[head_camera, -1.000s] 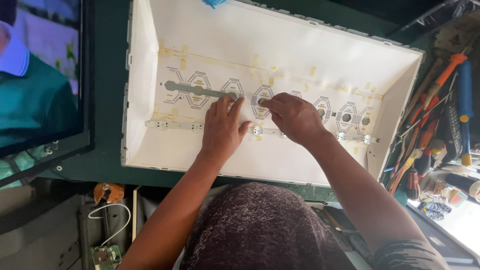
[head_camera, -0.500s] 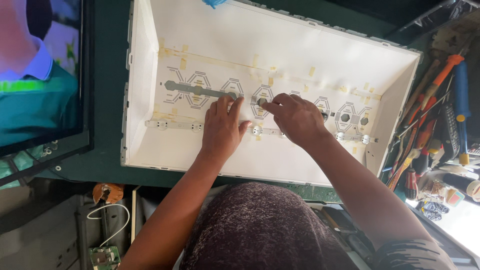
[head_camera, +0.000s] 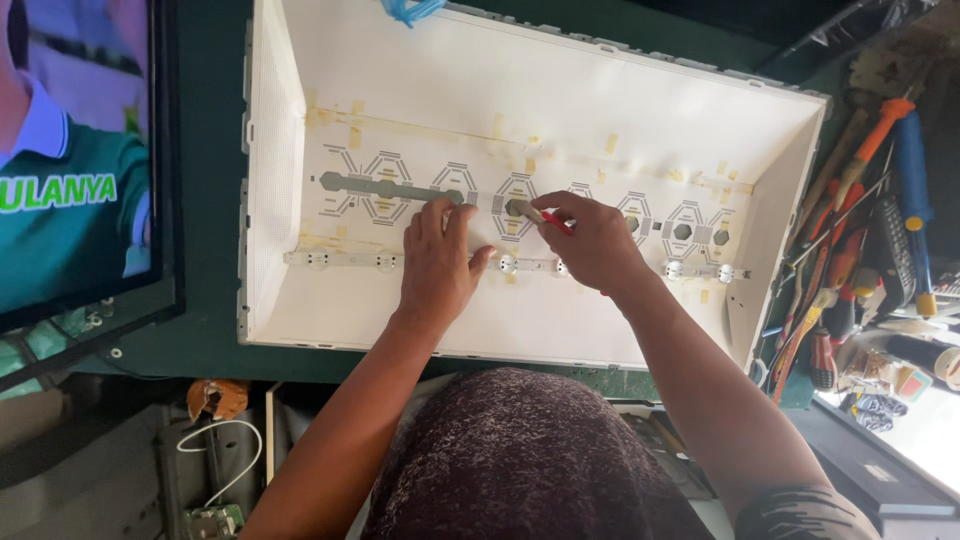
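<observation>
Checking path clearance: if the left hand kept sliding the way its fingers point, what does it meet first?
The left hand points up the white panel. Its fingertips already sit at the end of the grey LED strip, so that comes first; beyond it looks like bare panel, though depth is unclear.

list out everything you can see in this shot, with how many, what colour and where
Backlight panel tray: one, white, centre of bench.
LED strip: one grey, upper row, under left fingertips.
Lower LED strip: one, white, across tray floor.
Tape pieces: several, yellowish, tray floor.
Television screen: one, lit, far left.
Hand tools: many, orange and blue handles, right edge.
Circuit board: one, green, bottom left.
Left hand: pressing tray floor.
Right hand: grip on small red-handled tool.
</observation>
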